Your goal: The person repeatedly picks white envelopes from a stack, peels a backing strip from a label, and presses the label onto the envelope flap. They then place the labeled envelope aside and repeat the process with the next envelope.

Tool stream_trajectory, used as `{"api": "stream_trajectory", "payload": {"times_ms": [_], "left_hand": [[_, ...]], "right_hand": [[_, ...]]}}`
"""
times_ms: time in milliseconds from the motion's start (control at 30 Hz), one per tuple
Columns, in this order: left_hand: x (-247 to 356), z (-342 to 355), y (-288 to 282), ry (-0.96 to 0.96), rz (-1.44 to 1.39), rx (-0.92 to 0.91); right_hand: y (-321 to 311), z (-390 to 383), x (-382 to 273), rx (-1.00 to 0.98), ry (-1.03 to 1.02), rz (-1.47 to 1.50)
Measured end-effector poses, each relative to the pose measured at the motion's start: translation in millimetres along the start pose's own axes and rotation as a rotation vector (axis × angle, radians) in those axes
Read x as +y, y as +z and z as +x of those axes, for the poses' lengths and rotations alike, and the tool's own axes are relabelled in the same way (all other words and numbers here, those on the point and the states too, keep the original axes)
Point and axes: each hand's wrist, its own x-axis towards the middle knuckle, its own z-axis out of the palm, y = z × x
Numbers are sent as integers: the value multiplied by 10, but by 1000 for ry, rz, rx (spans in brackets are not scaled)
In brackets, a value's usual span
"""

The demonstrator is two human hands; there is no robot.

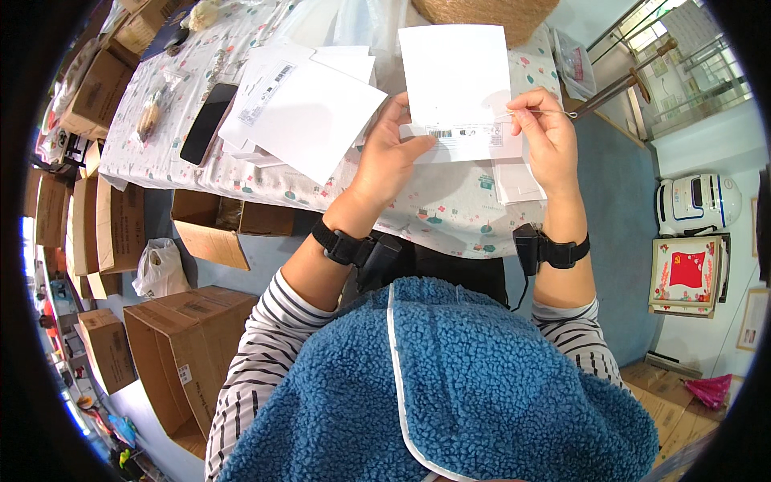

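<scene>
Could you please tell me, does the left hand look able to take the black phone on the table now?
Probably not directly: the left hand is holding the white sheet, and the paper pile lies between that hand and the phone. The phone itself looks uncovered, though.

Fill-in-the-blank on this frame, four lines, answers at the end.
The left hand lays only its ____ over the front of the held white paper.
The right hand pinches a thin looped metal piece near that paper's ____ edge.
The black phone lies to the ____ of the paper pile.
The fleece garment is coloured ____.

Missing words: thumb; right; left; blue.
</scene>
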Motion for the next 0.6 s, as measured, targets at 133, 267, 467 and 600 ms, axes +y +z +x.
{"api": "stream_trajectory", "payload": {"times_ms": [133, 267, 467, 600], "left_hand": [[15, -6, 6, -16, -17, 7], [31, -15, 11, -21, -18, 1], [15, -12, -1, -1, 7, -8], [10, -8, -10, -7, 6, -8]], "right_hand": [[0, -8, -31, -4, -3, -52], [31, -7, -33, 1, -10, -99], [80, -1, -26, 12, -26, -111], [107, 4, -37, 16, -51, -227]]}}
